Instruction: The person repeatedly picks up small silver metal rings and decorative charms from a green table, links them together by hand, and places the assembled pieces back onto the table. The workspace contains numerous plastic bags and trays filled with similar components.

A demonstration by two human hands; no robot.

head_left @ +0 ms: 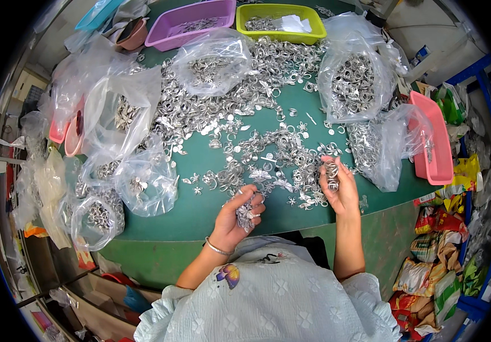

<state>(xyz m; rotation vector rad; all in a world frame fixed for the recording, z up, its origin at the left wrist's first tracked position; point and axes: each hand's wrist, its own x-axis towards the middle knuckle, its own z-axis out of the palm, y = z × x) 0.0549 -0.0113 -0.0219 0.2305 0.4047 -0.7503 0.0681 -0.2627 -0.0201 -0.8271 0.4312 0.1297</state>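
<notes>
My left hand (235, 219), with a silver bangle on its wrist, is closed round a bunch of silver metal pieces (246, 214) near the table's front edge. To its right, my right hand (342, 187) is curled round a stack of silver rings (331, 174), gripped between thumb and fingers. Just beyond both hands lies a loose spread of silver rings and flower-shaped pieces (280, 162). Farther back, a large heap of similar pieces (222, 105) covers much of the green table (194, 208).
Clear plastic bags of silver pieces stand at the left (98, 214) and right (354, 85). A purple basket (163, 28) and a yellow-green basket (314, 28) line the back. A pink basket (436, 148) sits at the right edge. Wooden drawers (97, 302) are lower left.
</notes>
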